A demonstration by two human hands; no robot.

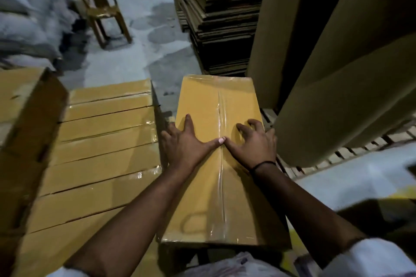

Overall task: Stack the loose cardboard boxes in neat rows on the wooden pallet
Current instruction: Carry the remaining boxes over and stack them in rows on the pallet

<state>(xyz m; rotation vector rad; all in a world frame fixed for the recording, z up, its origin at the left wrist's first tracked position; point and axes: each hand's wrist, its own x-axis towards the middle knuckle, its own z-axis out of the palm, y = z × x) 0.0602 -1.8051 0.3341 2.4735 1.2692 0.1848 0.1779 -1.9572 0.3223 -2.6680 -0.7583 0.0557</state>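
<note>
Taped box [216, 164] lies lengthwise, running away from the person. What it rests on is hidden. Wooden pallet [351, 150] slats show just right of the box, and a row of boxes [101, 141] sits just left of it, with a dark gap between.

Left hand [186, 144]: grip apart, fingers spread flat on the box top.

Right hand [252, 144]: fingers arched, tips on top near the box's right edge. Cannot tell whether they hook over it.

Risks, as judged:
- An uneven push skews the box, so the gap turns wedge-shaped and the row ends up untidy.
- Palms may slide on the glossy tape.
- Paper rolls [326, 96] stand close right of the box, so knuckles could get pinched.
</note>
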